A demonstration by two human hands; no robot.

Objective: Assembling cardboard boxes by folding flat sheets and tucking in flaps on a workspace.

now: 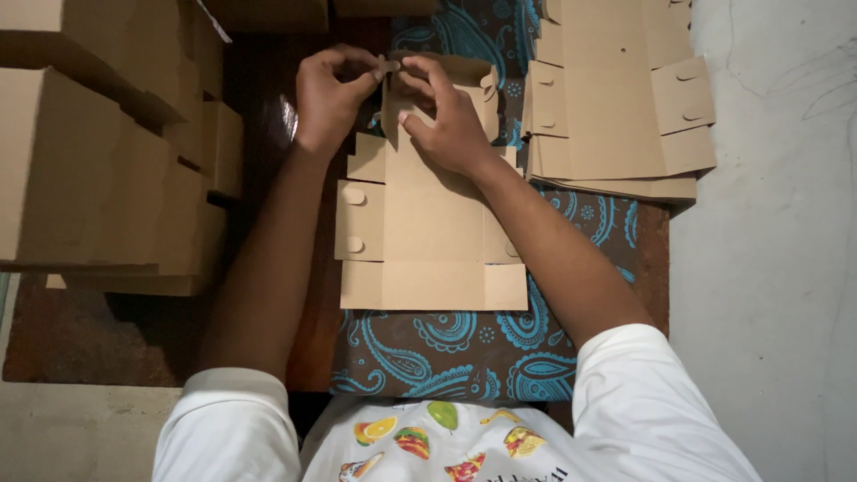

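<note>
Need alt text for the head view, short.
Seen from above, the left hand and right hand pinch the far flap of a flat cardboard box blank on a paisley cloth, with more blanks stacked at right.

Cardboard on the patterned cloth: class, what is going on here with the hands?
A person is working a flat die-cut cardboard box blank lying on a brown and blue paisley cloth. The left hand and right hand pinch small flaps at the blank's far end, which is folded up. A stack of flat blanks lies to the right; folded cardboard boxes stand to the left.
</note>
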